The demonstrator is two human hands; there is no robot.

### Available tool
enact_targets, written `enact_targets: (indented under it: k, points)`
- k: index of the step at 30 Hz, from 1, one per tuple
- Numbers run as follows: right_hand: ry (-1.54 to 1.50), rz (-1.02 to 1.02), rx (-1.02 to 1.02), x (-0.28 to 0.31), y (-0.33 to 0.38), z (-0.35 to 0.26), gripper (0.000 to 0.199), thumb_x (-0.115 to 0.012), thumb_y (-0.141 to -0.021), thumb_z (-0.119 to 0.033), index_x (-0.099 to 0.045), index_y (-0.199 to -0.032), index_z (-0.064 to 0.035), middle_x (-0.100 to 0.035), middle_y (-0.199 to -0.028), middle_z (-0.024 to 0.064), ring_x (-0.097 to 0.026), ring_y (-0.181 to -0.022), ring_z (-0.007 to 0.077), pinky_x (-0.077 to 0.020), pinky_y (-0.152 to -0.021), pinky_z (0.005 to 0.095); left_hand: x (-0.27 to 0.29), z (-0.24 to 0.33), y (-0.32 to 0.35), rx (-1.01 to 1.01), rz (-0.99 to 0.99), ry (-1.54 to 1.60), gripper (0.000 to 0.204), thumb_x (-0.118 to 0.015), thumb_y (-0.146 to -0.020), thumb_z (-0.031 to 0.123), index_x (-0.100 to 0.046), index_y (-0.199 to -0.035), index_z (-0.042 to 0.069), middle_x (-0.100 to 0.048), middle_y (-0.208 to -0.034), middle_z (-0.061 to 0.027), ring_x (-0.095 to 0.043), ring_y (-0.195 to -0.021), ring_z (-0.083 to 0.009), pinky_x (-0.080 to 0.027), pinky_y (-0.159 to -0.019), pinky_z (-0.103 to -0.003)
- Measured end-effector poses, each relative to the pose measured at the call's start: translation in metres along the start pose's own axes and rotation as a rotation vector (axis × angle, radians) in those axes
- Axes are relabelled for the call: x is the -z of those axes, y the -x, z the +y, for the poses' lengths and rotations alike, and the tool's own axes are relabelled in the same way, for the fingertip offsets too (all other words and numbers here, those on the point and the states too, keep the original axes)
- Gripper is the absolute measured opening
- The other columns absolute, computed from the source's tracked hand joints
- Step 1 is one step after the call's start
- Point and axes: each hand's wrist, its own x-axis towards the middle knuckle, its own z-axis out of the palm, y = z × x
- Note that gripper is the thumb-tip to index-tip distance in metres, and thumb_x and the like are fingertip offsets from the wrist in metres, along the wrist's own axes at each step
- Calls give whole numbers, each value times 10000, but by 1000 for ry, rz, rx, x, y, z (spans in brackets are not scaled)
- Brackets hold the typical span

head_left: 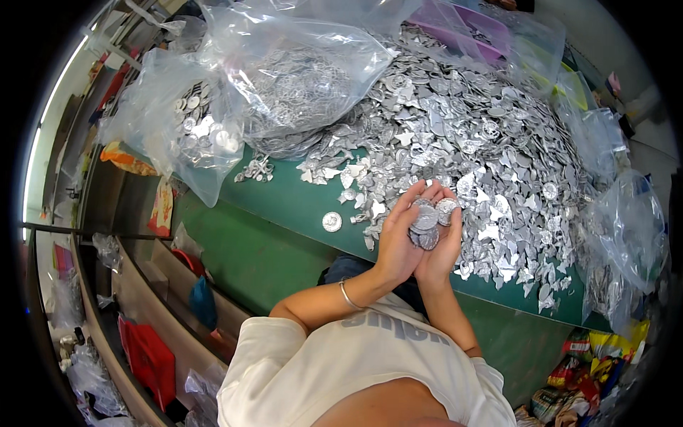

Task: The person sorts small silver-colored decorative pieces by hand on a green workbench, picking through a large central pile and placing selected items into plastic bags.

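My left hand (397, 242) and my right hand (442, 255) are cupped together above the front edge of the green table (284, 213). Several round silver medallions (425, 226) lie stacked in the cup they form, with both hands' fingers curved around them. A raised pattern shows on their faces, too small to make out. One loose medallion (331, 221) lies by itself on the table, left of my hands. Just beyond and to the right of them spreads a large heap of flat silver metal pieces (491, 142) in mixed shapes.
Clear plastic bags of silver parts stand at the back left, one bulging bag (299, 78) among them. A purple bin (469, 32) sits behind the heap. More plastic bags (619, 235) line the right edge. Shelving with a red item (147, 359) is at lower left, colourful packets (583, 370) at lower right.
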Motion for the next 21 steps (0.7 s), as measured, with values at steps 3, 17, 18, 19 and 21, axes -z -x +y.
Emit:
enact_targets:
  k: [3,17,18,19,21]
  points:
    - [-147,73,-3,-9,1,-3,400,-305,-962,-312,-454,-1214,-40,-453,-1293,139,-446,-1186,251,-365,-1004,395,8,2,-2,80,-32,179,462,-340,-897,134,-322,-1342,12,-340,-1396,-195,-326,-1297,-314,-240,-1091,-434]
    - [-393,128,-126,-3,-2,-10,446,-328,-936,-320,-472,-1226,-14,-493,-1260,111,-448,-1180,236,-333,-1028,421,16,16,-12,251,-91,576,490,-276,-938,307,-321,-1352,48,-283,-1420,-210,-256,-1324,-370,-178,-1106,-487]
    - [-397,113,-109,-3,-2,-9,448,-323,-938,-318,-469,-1229,-11,-488,-1267,110,-443,-1187,234,-331,-1031,418,16,15,-13,262,-84,583,484,-267,-942,308,-321,-1352,55,-287,-1420,-206,-262,-1322,-366,-182,-1105,-486]
    - [-357,93,-77,-4,0,-9,447,-317,-939,-312,-465,-1230,-6,-481,-1274,111,-439,-1192,235,-328,-1033,418,16,15,-13,272,-78,589,478,-259,-947,308,-322,-1352,62,-290,-1419,-202,-267,-1320,-363,-186,-1103,-484]
    - [-276,52,-14,-10,3,-9,446,-307,-943,-301,-456,-1232,4,-467,-1289,114,-430,-1203,237,-322,-1037,417,18,14,-14,287,-86,603,467,-243,-954,308,-323,-1352,76,-297,-1417,-195,-276,-1316,-358,-195,-1100,-480]
